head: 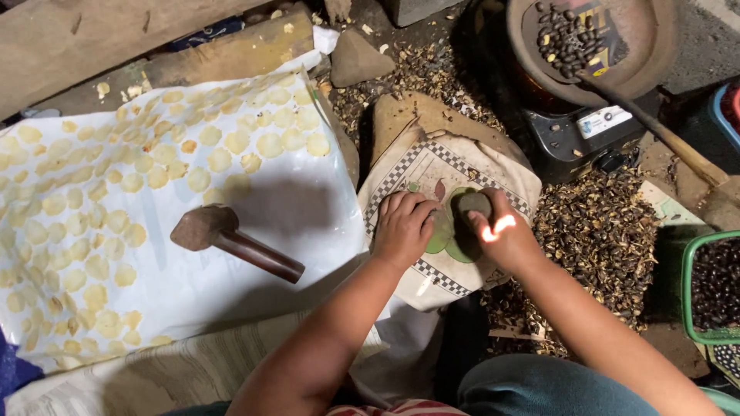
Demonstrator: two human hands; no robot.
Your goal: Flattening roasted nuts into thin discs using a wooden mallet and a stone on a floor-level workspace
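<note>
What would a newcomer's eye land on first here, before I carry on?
Likely the white sheet on the left, covered with rows of flattened pale yellow discs, with a wooden mallet lying on it. Next, the two hands at centre: the right hand grips a dark stone over a checkered cloth, the left hand pressed beside it. Dark husks litter the ground to the right.

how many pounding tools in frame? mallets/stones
2. A wooden mallet lies on the white sheet among the flattened discs. A dark stone is gripped in the right hand over the checkered cloth. Others may be hidden.
</note>
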